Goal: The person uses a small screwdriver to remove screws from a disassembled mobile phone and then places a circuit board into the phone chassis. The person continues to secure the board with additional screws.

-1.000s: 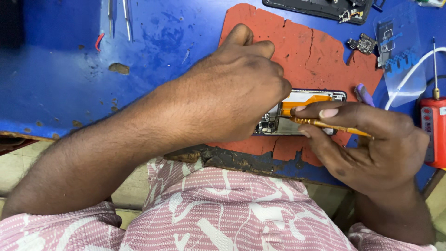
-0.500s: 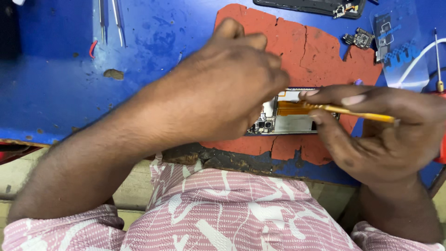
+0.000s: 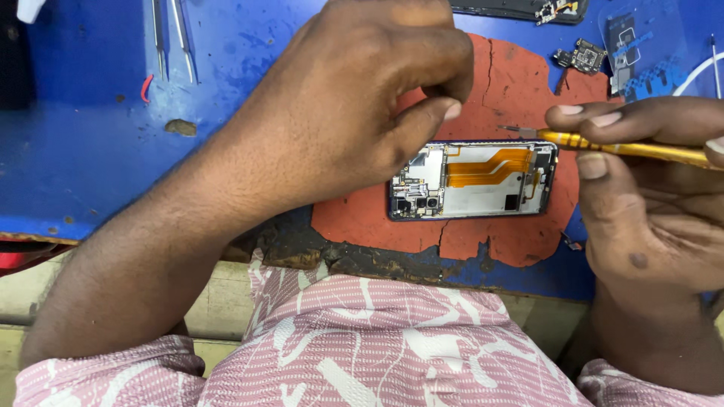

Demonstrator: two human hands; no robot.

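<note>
Head view, looking down at a repair desk (image 3: 90,151) with a worn blue surface. An opened phone (image 3: 473,179), back cover off, lay flat on a cracked red mat (image 3: 513,83) near the desk's front edge.

The left hand (image 3: 339,113) hovered just above and left of the phone, thumb and forefinger pressed together as if pinching something very small; what, if anything, sat between them could not be told. The right hand (image 3: 648,188) held a yellow-handled screwdriver (image 3: 603,143) between thumb and fingers, its tip poised just over the phone's upper right corner.

Risks, as a judgement: the driver tip could slip and scratch the exposed board or nick the orange ribbon cable, since nothing was pressing the phone down. A tiny screw could also drop and vanish on the cluttered desk.

The phone showed a silvery inner plate, an orange flex cable running along it, and camera modules at its left end. Tweezers (image 3: 170,38) and loose circuit parts (image 3: 581,56) lay further back.
</note>
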